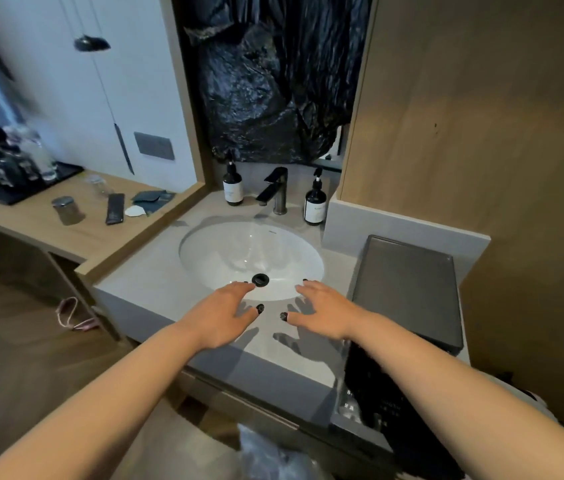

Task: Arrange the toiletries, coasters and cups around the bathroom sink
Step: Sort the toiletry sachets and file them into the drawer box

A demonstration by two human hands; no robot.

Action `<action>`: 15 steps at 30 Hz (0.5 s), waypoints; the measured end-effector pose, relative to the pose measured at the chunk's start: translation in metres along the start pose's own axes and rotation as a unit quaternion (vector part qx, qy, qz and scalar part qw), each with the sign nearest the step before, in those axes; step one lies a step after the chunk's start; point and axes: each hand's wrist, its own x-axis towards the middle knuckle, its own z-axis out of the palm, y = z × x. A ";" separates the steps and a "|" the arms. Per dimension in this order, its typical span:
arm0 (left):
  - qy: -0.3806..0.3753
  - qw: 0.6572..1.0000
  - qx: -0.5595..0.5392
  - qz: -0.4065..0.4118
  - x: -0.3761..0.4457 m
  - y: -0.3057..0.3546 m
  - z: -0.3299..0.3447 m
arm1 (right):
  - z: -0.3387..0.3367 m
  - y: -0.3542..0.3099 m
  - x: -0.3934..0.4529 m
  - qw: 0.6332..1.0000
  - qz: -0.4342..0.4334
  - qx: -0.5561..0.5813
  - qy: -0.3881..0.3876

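My left hand point(226, 311) and my right hand point(325, 311) hover palm-down with spread fingers over the front rim of the white oval sink point(225, 251), holding nothing. Two dark pump bottles stand behind the basin: one point(232, 187) left of the black faucet point(275, 190), the other point(315, 204) right of it. A grey tray point(408, 289) lies on the counter right of the sink. On the wooden desk to the left stand an upturned glass cup point(67, 211) and a clear glass point(98, 187), with dark coasters point(151, 199) nearby.
A black remote point(115, 208) and a white scrap point(135, 212) lie on the desk. A black tray point(20, 185) with a kettle and bottles sits at far left. Black plastic point(273, 77) covers the mirror. A dark box of packets point(374, 400) sits under my right forearm.
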 end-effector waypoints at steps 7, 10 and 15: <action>0.002 0.999 -0.026 -0.037 -0.012 -0.089 -0.057 | 0.008 -0.086 0.051 1.000 -0.006 -0.006 0.005; 0.017 0.998 -0.034 -0.050 -0.017 -0.130 -0.082 | 0.017 -0.125 0.077 1.000 -0.015 -0.002 0.004; 0.024 0.997 -0.035 -0.071 -0.026 -0.194 -0.118 | 0.032 -0.184 0.115 0.999 -0.037 0.004 0.006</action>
